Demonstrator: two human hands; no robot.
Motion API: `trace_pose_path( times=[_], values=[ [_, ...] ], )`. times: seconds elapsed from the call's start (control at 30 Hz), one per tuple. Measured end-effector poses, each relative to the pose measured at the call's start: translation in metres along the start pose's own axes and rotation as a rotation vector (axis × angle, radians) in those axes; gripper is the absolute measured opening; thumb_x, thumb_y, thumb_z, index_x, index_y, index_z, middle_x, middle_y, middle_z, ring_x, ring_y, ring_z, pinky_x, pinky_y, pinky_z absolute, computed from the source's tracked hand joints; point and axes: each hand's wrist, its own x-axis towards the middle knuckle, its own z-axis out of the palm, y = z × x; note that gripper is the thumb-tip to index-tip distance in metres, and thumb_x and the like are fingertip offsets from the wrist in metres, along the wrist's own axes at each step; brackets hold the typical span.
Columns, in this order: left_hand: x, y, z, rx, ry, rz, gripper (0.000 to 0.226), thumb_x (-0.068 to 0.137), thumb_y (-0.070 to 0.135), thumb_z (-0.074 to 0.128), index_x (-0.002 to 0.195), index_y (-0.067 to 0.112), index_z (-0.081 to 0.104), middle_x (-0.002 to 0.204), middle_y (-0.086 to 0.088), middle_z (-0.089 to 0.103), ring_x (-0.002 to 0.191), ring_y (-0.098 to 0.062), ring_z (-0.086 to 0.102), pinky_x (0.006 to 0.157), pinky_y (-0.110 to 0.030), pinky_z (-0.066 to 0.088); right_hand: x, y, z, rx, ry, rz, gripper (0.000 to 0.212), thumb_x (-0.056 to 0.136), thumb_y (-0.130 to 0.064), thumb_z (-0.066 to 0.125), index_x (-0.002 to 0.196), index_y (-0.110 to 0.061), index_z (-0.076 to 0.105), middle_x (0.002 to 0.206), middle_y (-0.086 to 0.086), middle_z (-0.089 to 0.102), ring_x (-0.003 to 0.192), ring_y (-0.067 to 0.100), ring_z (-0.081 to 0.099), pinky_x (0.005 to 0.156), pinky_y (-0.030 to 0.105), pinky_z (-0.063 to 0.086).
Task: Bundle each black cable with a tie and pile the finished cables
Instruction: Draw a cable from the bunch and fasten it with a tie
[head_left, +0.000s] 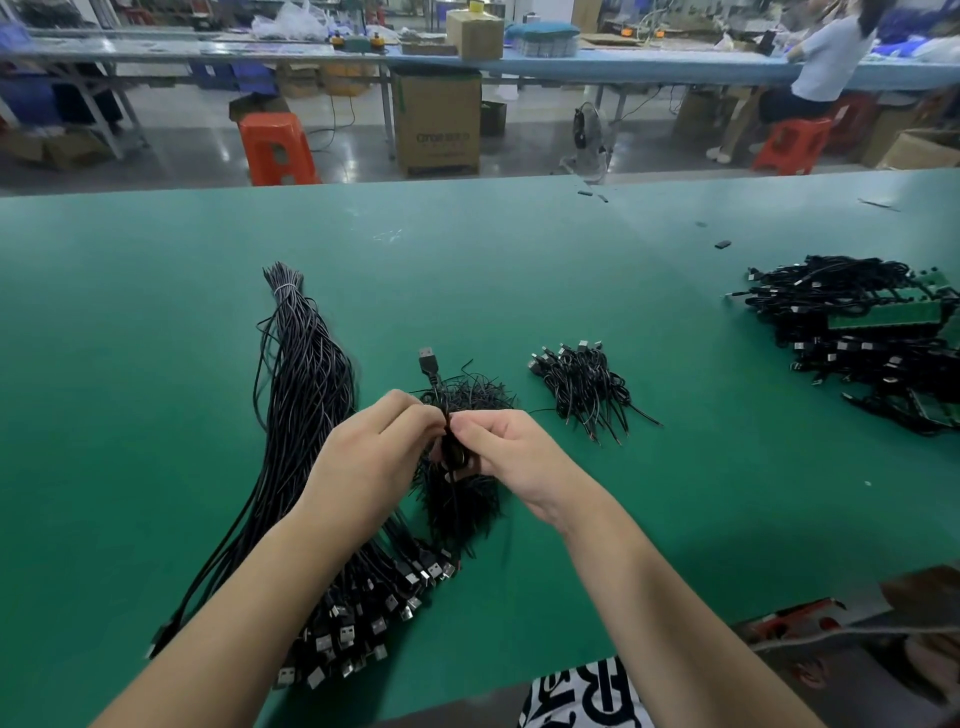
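Both my hands meet above the middle of the green table. My left hand and my right hand pinch a coiled black cable between their fingertips. Its USB plug sticks up beyond my fingers. Under my hands lies a heap of short black ties. A long bunch of loose black cables stretches along my left side, with its plugs near the front edge. A small pile of bundled cables lies to the right of my hands.
A big heap of black cables and green circuit boards lies at the table's right edge. A few small black bits are scattered far right. Beyond the table are red stools, cardboard boxes and a seated person at another bench.
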Motion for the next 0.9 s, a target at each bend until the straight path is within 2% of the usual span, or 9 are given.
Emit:
trace_pose_path(
  times=[0.13, 0.3, 0.4, 0.47, 0.57, 0.63, 0.7, 0.8, 0.9],
  values=[
    [0.002, 0.004, -0.001, -0.075, 0.111, -0.157, 0.022, 0.087, 0.024, 0.077, 0.088, 0.005, 0.066, 0.087, -0.001, 0.059, 0.063, -0.019, 0.055, 0.057, -0.034, 0.05, 0.0, -0.001, -0.005, 0.193, -0.043, 0.044, 0.023, 0.098, -0.019, 0.059, 0.104, 0.0, 0.072, 0.09, 0.012, 0.073, 0.081, 0.018, 0.067, 0.078, 0.033, 0.059],
    [0.002, 0.0, 0.0, -0.08, 0.062, -0.183, 0.036, 0.079, 0.039, 0.074, 0.09, 0.007, 0.063, 0.089, 0.001, 0.056, 0.062, -0.017, 0.051, 0.056, -0.035, 0.051, -0.002, -0.004, -0.014, 0.181, -0.085, 0.095, 0.016, 0.087, -0.02, 0.07, 0.096, -0.01, 0.079, 0.094, 0.016, 0.075, 0.084, 0.023, 0.071, 0.08, 0.035, 0.061],
    [-0.001, -0.01, 0.012, -0.018, 0.022, -0.229, 0.042, 0.084, 0.051, 0.062, 0.098, 0.011, 0.064, 0.095, 0.005, 0.056, 0.063, -0.011, 0.048, 0.058, -0.029, 0.048, 0.0, -0.004, -0.022, 0.161, 0.073, 0.118, 0.022, 0.08, -0.017, 0.077, 0.097, -0.004, 0.073, 0.091, 0.017, 0.076, 0.083, 0.024, 0.073, 0.07, 0.035, 0.063],
    [-0.006, -0.026, 0.023, 0.013, -0.014, -0.361, 0.042, 0.09, 0.052, 0.056, 0.106, 0.014, 0.063, 0.103, 0.005, 0.055, 0.067, -0.01, 0.051, 0.064, -0.03, 0.048, 0.003, -0.005, -0.031, 0.118, 0.2, 0.125, 0.014, 0.083, -0.01, 0.078, 0.095, -0.004, 0.073, 0.089, 0.015, 0.077, 0.086, 0.024, 0.075, 0.066, 0.034, 0.063],
    [-0.02, -0.058, 0.043, 0.144, -0.107, -0.573, 0.035, 0.096, 0.037, 0.06, 0.119, 0.01, 0.063, 0.119, -0.008, 0.054, 0.096, -0.027, 0.059, 0.086, -0.044, 0.048, 0.007, -0.008, -0.052, -0.09, 0.389, 0.131, 0.009, 0.085, -0.014, 0.078, 0.094, -0.015, 0.077, 0.09, 0.0, 0.078, 0.09, 0.016, 0.074, 0.072, 0.03, 0.061],
    [-0.033, -0.078, 0.054, 0.297, -0.238, -0.676, 0.04, 0.096, 0.033, 0.06, 0.127, 0.008, 0.06, 0.13, -0.016, 0.051, 0.116, -0.037, 0.05, 0.096, -0.05, 0.041, 0.011, -0.014, -0.072, -0.33, 0.542, 0.111, 0.01, 0.084, -0.027, 0.08, 0.093, -0.025, 0.077, 0.085, -0.013, 0.076, 0.083, 0.001, 0.07, 0.073, 0.019, 0.052],
    [-0.045, -0.089, 0.063, 0.39, -0.364, -0.741, 0.045, 0.097, 0.035, 0.058, 0.134, 0.011, 0.055, 0.14, -0.016, 0.044, 0.128, -0.037, 0.039, 0.104, -0.052, 0.034, 0.017, -0.019, -0.097, -0.481, 0.692, 0.091, 0.014, 0.083, -0.036, 0.081, 0.093, -0.026, 0.076, 0.083, -0.016, 0.074, 0.079, 0.001, 0.068, 0.071, 0.019, 0.046],
    [-0.058, -0.096, 0.073, 0.461, -0.406, -0.742, 0.044, 0.094, 0.034, 0.06, 0.132, 0.013, 0.057, 0.144, -0.015, 0.044, 0.132, -0.035, 0.036, 0.106, -0.053, 0.03, 0.032, -0.027, -0.143, -0.649, 0.816, 0.15, 0.025, 0.083, -0.038, 0.08, 0.098, -0.018, 0.078, 0.091, -0.007, 0.072, 0.083, 0.011, 0.065, 0.075, 0.025, 0.043],
    [-0.061, -0.096, 0.079, 0.462, -0.33, -0.724, 0.034, 0.085, 0.023, 0.07, 0.115, 0.009, 0.067, 0.132, -0.018, 0.054, 0.122, -0.038, 0.045, 0.098, -0.055, 0.035, 0.05, -0.03, -0.182, -0.785, 0.861, 0.274, 0.029, 0.085, -0.041, 0.078, 0.097, -0.015, 0.078, 0.09, -0.001, 0.071, 0.083, 0.016, 0.061, 0.075, 0.027, 0.043]
  ],
)
